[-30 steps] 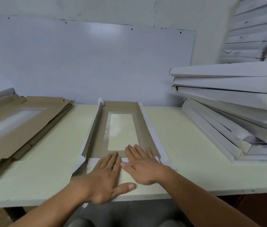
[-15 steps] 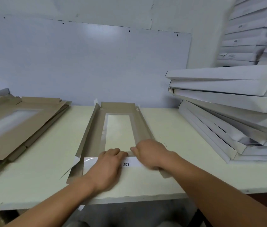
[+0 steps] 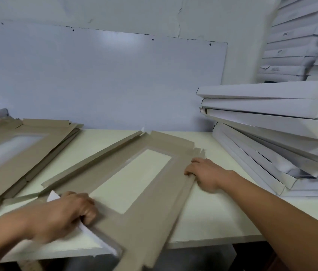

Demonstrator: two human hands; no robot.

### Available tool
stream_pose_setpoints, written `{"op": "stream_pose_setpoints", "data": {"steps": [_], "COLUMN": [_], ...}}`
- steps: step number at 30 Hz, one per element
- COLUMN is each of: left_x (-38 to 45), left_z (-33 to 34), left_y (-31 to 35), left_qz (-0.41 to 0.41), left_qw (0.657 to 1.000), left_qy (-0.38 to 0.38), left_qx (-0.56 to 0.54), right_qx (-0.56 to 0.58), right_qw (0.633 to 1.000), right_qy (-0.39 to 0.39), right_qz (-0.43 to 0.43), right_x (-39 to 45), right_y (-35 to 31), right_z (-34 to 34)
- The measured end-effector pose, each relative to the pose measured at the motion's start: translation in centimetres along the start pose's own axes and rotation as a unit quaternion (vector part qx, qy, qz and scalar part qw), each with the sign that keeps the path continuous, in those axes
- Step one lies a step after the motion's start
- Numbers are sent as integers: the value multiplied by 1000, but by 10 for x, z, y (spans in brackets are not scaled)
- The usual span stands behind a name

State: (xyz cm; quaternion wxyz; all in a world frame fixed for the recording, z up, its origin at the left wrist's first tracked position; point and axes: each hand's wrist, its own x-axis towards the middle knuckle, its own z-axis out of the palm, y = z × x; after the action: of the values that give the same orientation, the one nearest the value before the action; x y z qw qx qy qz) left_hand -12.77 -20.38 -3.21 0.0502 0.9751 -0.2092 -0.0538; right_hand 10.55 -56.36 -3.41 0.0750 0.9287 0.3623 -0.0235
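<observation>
Cardboard blank [image 3: 154,208], brown and unfolded, lies slantwise on the pale table [image 3: 212,216], its near end hanging past the front edge; one rectangular window [image 3: 132,178] is cut in its middle. Two hands work it. Left hand [image 3: 64,214] is clenched at the near left corner, fingers curled tight around the blank's white-faced flap [image 3: 95,237]; right hand [image 3: 205,173] sits on the far long side, fingers bent over the narrow side flap and gripping it (the thumb is hidden). Just left of the blank lies a pile of like brown blanks [image 3: 7,165], several deep, too blurred to count. Well to the right lean folded white boxes [image 3: 271,122]; three lie level on top, more slope beneath. Behind them rises a second white stack [image 3: 294,45]; one white panel [image 3: 103,79] backs the table.
</observation>
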Motion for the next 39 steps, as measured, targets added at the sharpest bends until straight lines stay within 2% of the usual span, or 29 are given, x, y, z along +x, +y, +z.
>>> {"op": "stream_pose_setpoints", "data": {"steps": [2, 4, 6, 9, 12, 14, 16, 19, 21, 23, 25, 26, 27, 28, 29, 31, 32, 33, 36, 39], "left_x": [-7, -9, -7, 2, 17, 21, 26, 38, 45, 51, 56, 59, 61, 61, 60, 55, 51, 48, 50, 54], "left_z": [-1, -1, -4, -15, -16, -6, 7, 26, 38, 49, 58, 64, 66, 66, 65, 58, 52, 47, 40, 34], "left_y": [-29, -57, -71, -49, 9, 55, 92, 129, 145, 151, 152, 150, 148, 144, 139, 125, 119, 114, 97, 84], "left_qz": [-28, -70, -151, -188, -112, -43, 27, 105, 106, 95, 76, 81, 83, 68, 53, 6, -29, -62, -157, -173], "left_qw": [998, 982, 952, 924, 929, 939, 950, 967, 977, 979, 970, 966, 962, 964, 963, 963, 965, 964, 957, 959], "left_qy": [22, 111, 185, 286, 341, 342, 309, 224, 177, 159, 174, 186, 201, 205, 220, 237, 234, 238, 241, 206], "left_qx": [53, 138, 190, 169, 96, 24, -17, -61, -51, 84, 151, 163, 167, 156, 145, 127, 113, 100, 34, -89], "right_qx": [-1, -19, -25, -3, 39, 99, 178, 292, 400, 570, 691, 725, 740, 732, 696, 579, 519, 475, 382, 341], "right_qw": [1000, 999, 998, 994, 990, 984, 973, 945, 901, 801, 701, 670, 656, 669, 710, 814, 853, 877, 919, 940], "right_qy": [1, -21, -56, -101, -115, -125, -132, -145, -146, -136, -120, -115, -110, -101, -82, -49, -54, -67, -67, -7], "right_qz": [-4, -20, -29, -51, -74, -79, -65, 11, 80, 126, 124, 112, 100, 88, 72, 25, -6, -30, -75, -21], "right_x": [-5, -9, -12, -12, -8, -2, 5, 17, 26, 34, 40, 41, 42, 40, 37, 19, 6, -9, -52, -77], "right_y": [0, -8, -23, -51, -82, -102, -121, -147, -162, -173, -176, -176, -173, -169, -163, -148, -138, -127, -95, -78], "right_z": [-7, -15, -21, -26, -30, -32, -34, -34, -30, -23, -19, -17, -17, -16, -16, -15, -14, -13, -10, -3]}}
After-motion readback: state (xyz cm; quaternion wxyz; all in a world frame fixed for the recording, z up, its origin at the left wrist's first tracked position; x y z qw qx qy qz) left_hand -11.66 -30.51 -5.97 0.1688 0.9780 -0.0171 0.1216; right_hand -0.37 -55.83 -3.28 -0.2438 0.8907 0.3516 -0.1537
